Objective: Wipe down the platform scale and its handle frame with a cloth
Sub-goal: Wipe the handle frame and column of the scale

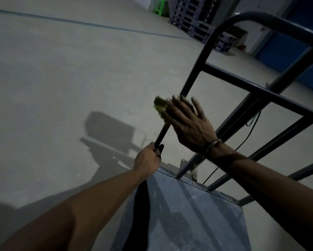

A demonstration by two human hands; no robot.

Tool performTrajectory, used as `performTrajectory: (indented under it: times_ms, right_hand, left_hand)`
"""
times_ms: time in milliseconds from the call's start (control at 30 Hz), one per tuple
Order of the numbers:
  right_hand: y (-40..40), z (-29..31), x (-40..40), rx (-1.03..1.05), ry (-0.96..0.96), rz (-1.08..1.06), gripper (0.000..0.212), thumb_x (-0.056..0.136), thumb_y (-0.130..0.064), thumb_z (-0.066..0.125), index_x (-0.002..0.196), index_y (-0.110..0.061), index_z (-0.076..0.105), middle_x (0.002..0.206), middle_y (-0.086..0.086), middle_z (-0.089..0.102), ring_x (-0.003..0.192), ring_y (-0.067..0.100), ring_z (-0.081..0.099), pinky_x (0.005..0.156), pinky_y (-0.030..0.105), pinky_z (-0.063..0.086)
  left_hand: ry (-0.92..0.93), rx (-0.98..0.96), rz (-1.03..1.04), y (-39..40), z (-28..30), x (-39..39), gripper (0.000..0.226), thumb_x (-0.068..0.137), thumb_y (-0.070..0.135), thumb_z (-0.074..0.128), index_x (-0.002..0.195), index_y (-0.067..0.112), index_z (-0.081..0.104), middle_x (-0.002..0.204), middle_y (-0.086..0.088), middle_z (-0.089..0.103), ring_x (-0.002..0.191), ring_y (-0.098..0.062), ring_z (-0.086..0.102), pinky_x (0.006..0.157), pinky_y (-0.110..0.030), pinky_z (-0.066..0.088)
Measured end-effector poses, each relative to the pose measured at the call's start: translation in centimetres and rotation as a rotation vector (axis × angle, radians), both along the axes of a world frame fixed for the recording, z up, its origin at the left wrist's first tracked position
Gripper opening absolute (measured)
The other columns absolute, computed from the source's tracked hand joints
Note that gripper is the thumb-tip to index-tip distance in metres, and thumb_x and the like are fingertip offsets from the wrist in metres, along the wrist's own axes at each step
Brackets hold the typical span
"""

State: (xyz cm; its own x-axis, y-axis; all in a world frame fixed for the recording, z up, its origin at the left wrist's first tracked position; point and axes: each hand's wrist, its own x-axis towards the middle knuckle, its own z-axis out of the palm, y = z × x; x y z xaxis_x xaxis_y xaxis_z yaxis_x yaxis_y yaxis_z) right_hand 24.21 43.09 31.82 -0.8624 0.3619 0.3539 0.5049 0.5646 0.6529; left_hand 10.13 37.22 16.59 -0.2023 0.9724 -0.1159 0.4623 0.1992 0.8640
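Note:
The platform scale's grey-blue deck (184, 214) lies at the bottom centre, streaked with dust. Its dark blue tubular handle frame (246, 87) rises from the deck's far edge and leans toward the upper right, with several crossbars. My left hand (147, 163) grips the lower part of the frame's left upright. My right hand (187, 122) presses a yellow-green cloth (160, 105) against the same upright higher up, fingers spread over it. The cloth is blurred and mostly covered by the hand.
Bare concrete floor (70, 78) spreads to the left, crossed by a blue painted line. Stacked dark pallets (192, 20) and a green stool (160, 7) stand at the far top. A blue wall panel (282, 51) is behind the frame. A black cable (242, 142) hangs by it.

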Motion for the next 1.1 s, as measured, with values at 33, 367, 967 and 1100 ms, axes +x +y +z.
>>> performTrajectory:
  times_ms: [33,367,967,1100]
  right_hand:
    - [0.1,0.1,0.0,-0.011,0.033,-0.01,0.057,0.108,-0.021,0.037,0.163,-0.025,0.024,0.171,0.004,0.018,0.159,0.029,0.008,0.126,0.06,0.013]
    - [0.7,-7.1,1.0,-0.172,-0.181,0.034,0.06,0.104,-0.017,0.031,0.163,-0.026,0.023,0.173,-0.001,0.012,0.16,0.024,0.001,0.125,0.062,0.009]
    - [-0.6,-15.8,-1.8,-0.116,-0.164,-0.032,0.05,0.098,-0.012,0.034,0.145,-0.01,0.051,0.154,0.014,0.047,0.15,0.035,0.035,0.115,0.06,0.028]
    - [-0.9,-13.8,-1.3,-0.063,0.04,-0.059,0.052,0.104,-0.01,0.033,0.156,-0.011,0.037,0.167,0.012,0.03,0.158,0.034,0.015,0.123,0.063,0.017]
  left_hand:
    - [0.036,-0.029,-0.033,-0.3,-1.3,0.2,0.047,0.107,0.055,0.048,0.134,0.016,0.052,0.118,-0.016,0.067,0.103,-0.039,0.066,0.084,-0.043,0.056]
    - [0.602,-0.008,-0.301,-8.7,-13.1,2.6,0.084,0.096,0.051,0.022,0.167,0.005,0.023,0.178,-0.012,0.002,0.165,-0.029,0.001,0.125,-0.046,0.029]
    - [0.616,0.18,-0.269,-9.0,-13.8,2.3,0.07,0.095,0.038,0.047,0.157,0.006,0.045,0.154,-0.016,0.053,0.146,-0.034,0.044,0.128,-0.047,0.029]
    - [0.601,0.174,-0.235,-10.0,-14.2,2.5,0.065,0.102,0.034,0.047,0.161,0.008,0.04,0.164,-0.012,0.045,0.154,-0.028,0.038,0.132,-0.041,0.023]
